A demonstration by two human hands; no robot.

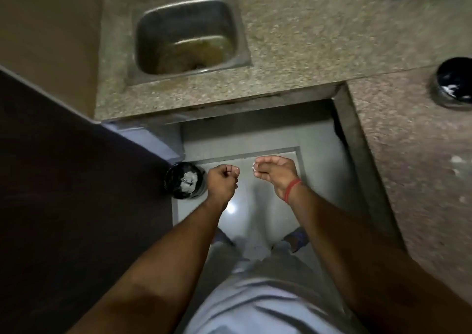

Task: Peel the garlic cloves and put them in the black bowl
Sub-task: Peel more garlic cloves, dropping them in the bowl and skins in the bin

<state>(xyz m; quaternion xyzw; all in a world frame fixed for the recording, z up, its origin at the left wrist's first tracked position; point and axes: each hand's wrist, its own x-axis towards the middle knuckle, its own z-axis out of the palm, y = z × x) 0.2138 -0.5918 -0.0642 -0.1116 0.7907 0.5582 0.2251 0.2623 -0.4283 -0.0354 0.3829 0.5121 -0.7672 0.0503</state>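
The black bowl [453, 85] stands on the speckled counter at the far right edge, with a few pale pieces inside it. My left hand [222, 180] is curled into a fist over the floor, just right of a black bin; nothing shows in it. My right hand [275, 173], with a red thread on the wrist, is cupped with its fingertips bunched together. Whether it holds garlic or peel is hidden. Both hands hang in front of the counter, well away from the bowl.
A black-lined bin [184, 180] with white scraps stands on the grey floor beside a dark cabinet [76, 180]. A steel sink [187, 37] is set in the L-shaped stone counter [306, 40]. My feet are on the floor tiles below.
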